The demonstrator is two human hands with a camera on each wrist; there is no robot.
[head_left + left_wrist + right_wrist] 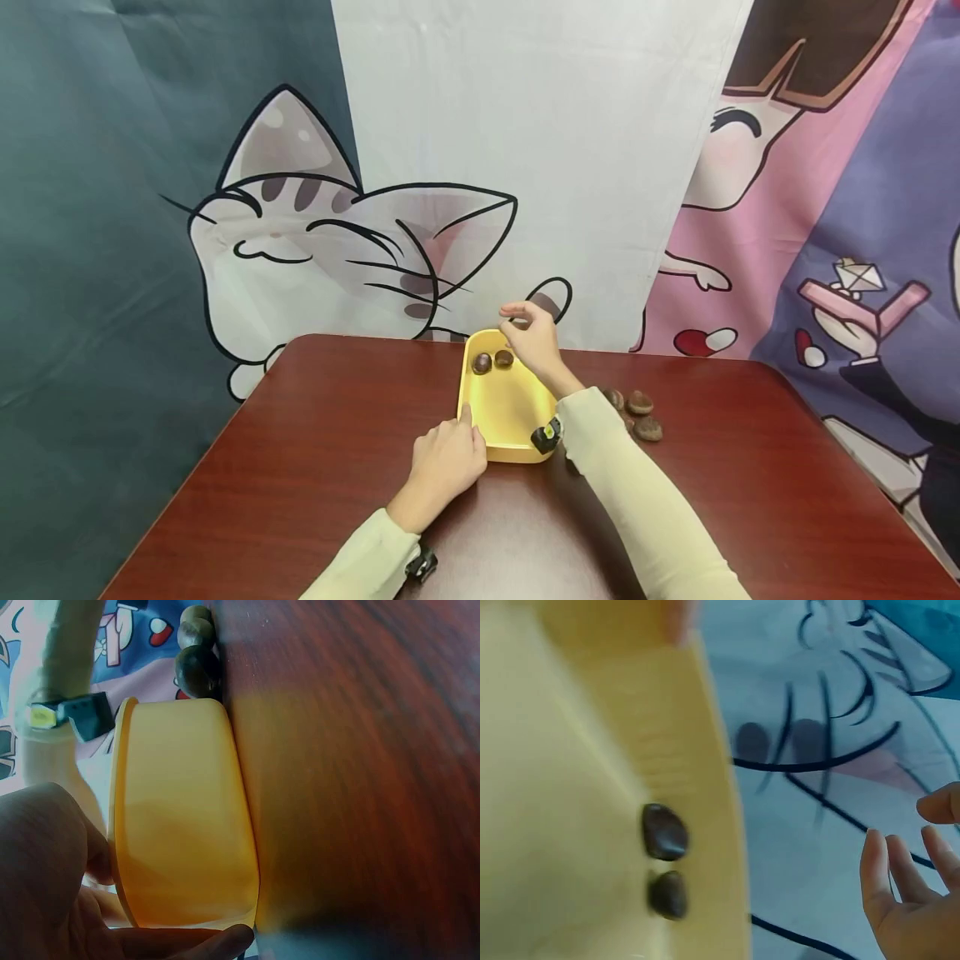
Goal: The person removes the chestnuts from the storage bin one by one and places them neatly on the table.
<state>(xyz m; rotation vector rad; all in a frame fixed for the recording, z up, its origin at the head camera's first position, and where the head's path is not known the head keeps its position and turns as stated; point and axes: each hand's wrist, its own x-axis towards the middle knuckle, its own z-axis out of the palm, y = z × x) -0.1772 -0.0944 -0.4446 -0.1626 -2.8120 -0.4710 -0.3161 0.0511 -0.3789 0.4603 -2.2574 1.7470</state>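
A yellow tray (510,412) with raised walls stands on the table, and two brown chestnuts (482,363) lie inside its far left part. My left hand (447,458) holds the tray's near left corner; the left wrist view has its fingers against the outer wall (184,810). Over the far right end of the tray is my right hand (534,337). Its fingers (874,870) are bent and apart from the thumb in the right wrist view, with nothing between them. Both chestnuts (664,832) also show there, apart from that hand.
Several more chestnuts (640,403) lie on the table to the right of the tray, partly hidden by the right sleeve (637,492). The dark red table (345,417) ends at the back against a printed cloth (540,167) with cartoon figures.
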